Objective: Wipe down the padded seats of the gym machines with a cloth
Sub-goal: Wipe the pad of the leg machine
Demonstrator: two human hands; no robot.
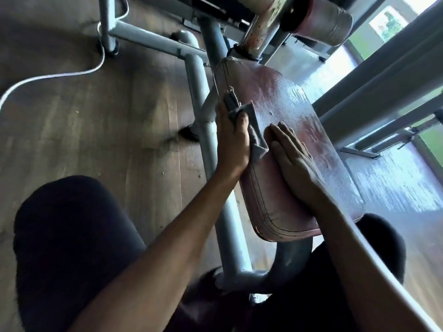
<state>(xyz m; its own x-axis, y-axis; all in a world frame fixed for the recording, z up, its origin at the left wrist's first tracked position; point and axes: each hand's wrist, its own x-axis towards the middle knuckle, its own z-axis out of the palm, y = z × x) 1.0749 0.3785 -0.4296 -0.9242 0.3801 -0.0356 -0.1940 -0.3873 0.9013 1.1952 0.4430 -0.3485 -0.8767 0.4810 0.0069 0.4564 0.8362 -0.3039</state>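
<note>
- Padded seat, reddish-brown and worn, lies directly ahead of you. Its long axis runs away from your body and tilts toward the upper left of the head view, up to the rusted post and the roller pad.
- Your left hand grips the grey cloth, fingers and thumb curled round a bunched fold of it. It sits at the seat's left side edge, roughly midway along the length. Part of the cloth laps onto the top face.
- Your right hand lies flat on the top face just beside the cloth, fingers straight and together, holding nothing. It appears to be steadying the pad.
- The relation that counts: the cloth sits at the left rim, so nearly all of the top face lies to its right, and the far end lies beyond both hands. The left hand, holding the cloth, is the one placed to do the work.
- On that reading, the next stroke calls for a sweep along the long axis or across toward the seat's right edge. The right hand sits in the path of a crosswise pass and would probably need to lift or shift.
- A grey frame tube runs beneath the seat's left side, above a wooden floor crossed by a white cable.
</note>
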